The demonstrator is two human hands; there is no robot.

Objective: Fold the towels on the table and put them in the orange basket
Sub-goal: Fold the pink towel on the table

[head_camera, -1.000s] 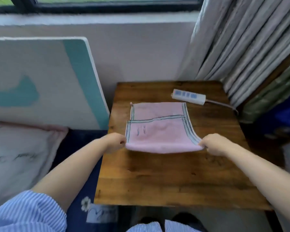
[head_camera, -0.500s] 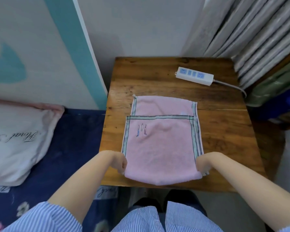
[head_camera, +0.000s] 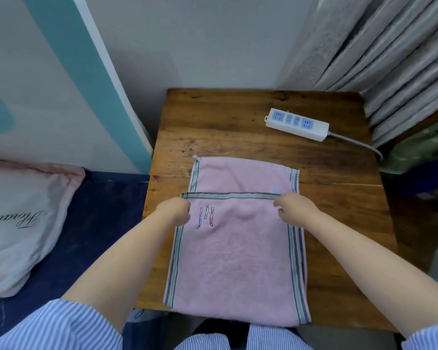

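Head view:
Towel: your pink towel (head_camera: 238,248) lies folded on the wooden counter (head_camera: 213,127), its near end hanging over the near edge.
Left hand (head_camera: 173,210): your grip pinches the left end of the upper layer's striped far hem.
Right hand (head_camera: 295,207): your grip pinches the right end of that hem.
Power strip (head_camera: 297,124): far right on the counter, well apart from the towel.
Pillow (head_camera: 23,223): left, on the dark blue bedding.

My left hand (head_camera: 173,210) and right hand (head_camera: 295,207) hide the towel (head_camera: 235,251) corners beneath them. Pillow (head_camera: 23,223) cut off at left edge; its script partly unreadable.
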